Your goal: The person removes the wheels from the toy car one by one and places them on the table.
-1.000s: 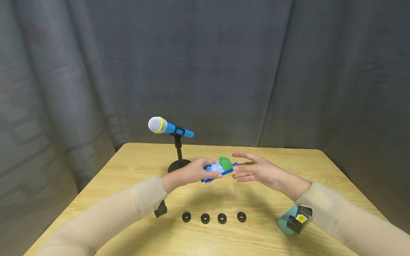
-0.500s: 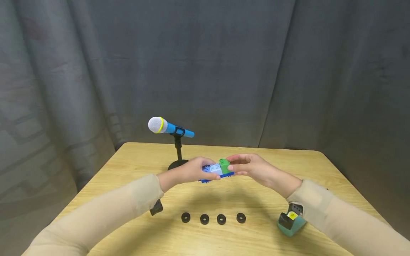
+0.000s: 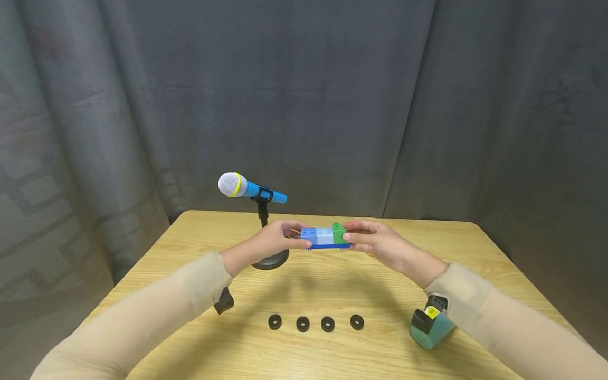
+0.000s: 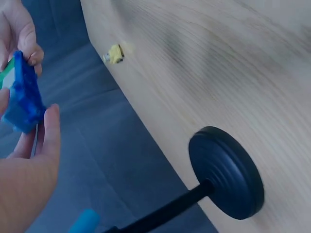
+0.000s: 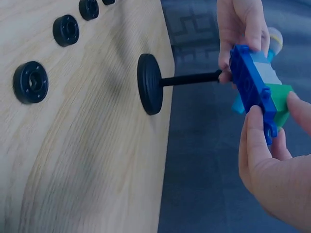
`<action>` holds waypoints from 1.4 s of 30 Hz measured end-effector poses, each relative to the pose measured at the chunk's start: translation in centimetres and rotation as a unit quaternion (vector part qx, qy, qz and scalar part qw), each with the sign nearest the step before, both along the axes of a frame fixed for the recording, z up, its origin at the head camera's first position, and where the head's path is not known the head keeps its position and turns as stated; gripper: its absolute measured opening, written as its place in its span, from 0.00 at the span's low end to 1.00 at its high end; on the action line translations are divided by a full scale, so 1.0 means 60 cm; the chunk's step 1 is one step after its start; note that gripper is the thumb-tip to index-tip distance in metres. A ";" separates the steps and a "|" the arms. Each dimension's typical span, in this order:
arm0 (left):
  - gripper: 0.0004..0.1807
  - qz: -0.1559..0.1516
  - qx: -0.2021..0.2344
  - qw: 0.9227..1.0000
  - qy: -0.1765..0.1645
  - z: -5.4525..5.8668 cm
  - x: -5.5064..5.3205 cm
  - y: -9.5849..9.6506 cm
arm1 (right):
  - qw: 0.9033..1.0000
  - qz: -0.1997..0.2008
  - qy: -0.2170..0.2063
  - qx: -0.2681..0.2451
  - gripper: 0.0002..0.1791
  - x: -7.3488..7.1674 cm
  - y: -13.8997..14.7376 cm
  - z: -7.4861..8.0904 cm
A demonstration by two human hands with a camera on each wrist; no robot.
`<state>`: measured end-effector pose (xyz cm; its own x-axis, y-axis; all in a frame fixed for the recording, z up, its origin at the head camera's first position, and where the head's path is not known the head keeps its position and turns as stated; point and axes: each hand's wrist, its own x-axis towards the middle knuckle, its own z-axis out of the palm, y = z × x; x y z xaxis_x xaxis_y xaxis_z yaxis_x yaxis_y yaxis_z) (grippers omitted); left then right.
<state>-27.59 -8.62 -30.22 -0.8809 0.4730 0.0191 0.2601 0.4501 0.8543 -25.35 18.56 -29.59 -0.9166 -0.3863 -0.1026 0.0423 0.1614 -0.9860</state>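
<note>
Between my hands, above the table, is a toy block vehicle: a dark blue base bearing a blue brick, a light blue brick and a green brick. My left hand grips the blue end, thumb in front and fingers behind. At the green end my right hand pinches with its thumb on the green brick; the right wrist view shows its fingers against the base. Below, several black toy wheels lie in a row on the table.
A blue microphone on a black stand stands behind my left hand. A teal object sits under my right wrist, partly hidden. Near the far edge lies a small yellow piece. Grey curtains hang beyond the table.
My right hand has closed from loosely spread fingers onto the green brick's end. Both hands have raised the block vehicle slightly and turned it level, its long side facing me.
</note>
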 end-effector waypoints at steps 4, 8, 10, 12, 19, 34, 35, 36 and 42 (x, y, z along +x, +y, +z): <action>0.23 0.025 0.022 0.999 0.014 -0.009 -0.008 -0.006 | 1.000 -0.007 -0.004 -0.007 0.31 -0.010 0.007 -0.009; 0.21 0.030 0.030 0.999 0.022 -0.020 -0.017 -0.004 | 1.000 -0.013 -0.010 -0.005 0.31 -0.016 0.008 -0.017; 0.21 0.030 0.033 0.999 0.023 -0.026 -0.022 -0.002 | 1.000 -0.019 -0.008 0.004 0.31 -0.018 0.006 -0.021; 0.20 0.032 0.037 0.998 0.026 -0.031 -0.026 0.000 | 1.000 -0.020 0.000 0.022 0.30 -0.021 0.003 -0.025; 0.16 0.057 0.014 0.998 0.033 -0.051 -0.026 0.006 | 0.994 -0.038 0.021 0.096 0.26 -0.034 -0.012 -0.049; 0.14 0.077 -0.018 0.997 0.016 -0.127 -0.035 0.011 | 0.982 -0.074 0.021 0.173 0.22 -0.046 -0.033 -0.108; 0.14 0.078 -0.020 0.997 0.015 -0.131 -0.035 0.011 | 0.980 -0.080 0.019 0.180 0.22 -0.045 -0.037 -0.111; 0.14 0.076 -0.024 0.997 0.016 -0.135 -0.035 0.011 | 0.979 -0.083 0.017 0.187 0.21 -0.045 -0.038 -0.115; 0.14 0.079 -0.043 0.996 0.020 -0.144 -0.035 0.017 | 0.974 -0.088 0.017 0.209 0.21 -0.044 -0.042 -0.129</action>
<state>-29.67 -7.58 -38.86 -0.9434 0.3308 0.0217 0.2142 0.5584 0.8014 -28.00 16.02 -37.32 -0.9704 -0.1546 -0.1856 0.0737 0.5422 -0.8370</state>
